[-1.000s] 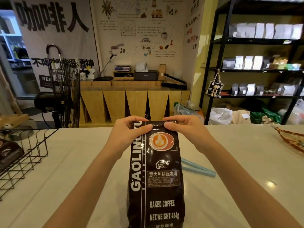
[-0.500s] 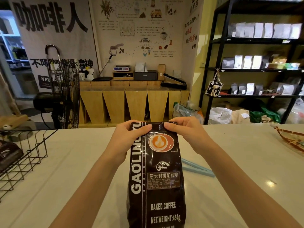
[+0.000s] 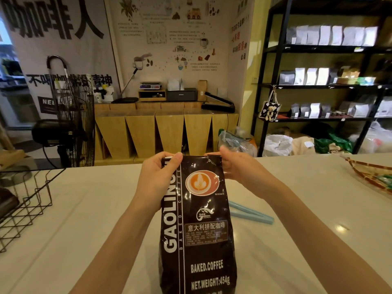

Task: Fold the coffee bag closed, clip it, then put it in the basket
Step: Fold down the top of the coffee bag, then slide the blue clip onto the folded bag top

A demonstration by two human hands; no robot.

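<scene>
A tall black coffee bag [image 3: 197, 230] with white lettering and an orange latte picture stands upright on the white counter [image 3: 84, 230] in front of me. My left hand [image 3: 157, 179] grips its top left corner, thumb over the front. My right hand [image 3: 235, 166] pinches the top right corner from the side. The bag's top edge is folded down and crinkled between the hands. A light blue clip [image 3: 250, 214] lies flat on the counter just right of the bag, partly hidden behind it. A black wire basket [image 3: 27, 200] stands at the counter's left edge.
A dark packet [image 3: 6, 202] lies inside the wire basket. A woven tray [image 3: 373, 177] sits at the counter's far right. Beyond the counter are a standing fan [image 3: 72, 115], a wooden cabinet and black shelves with bags.
Both hands have shifted outward to the bag's top corners, the right hand moving off the front to the side. The top edge now looks more creased.
</scene>
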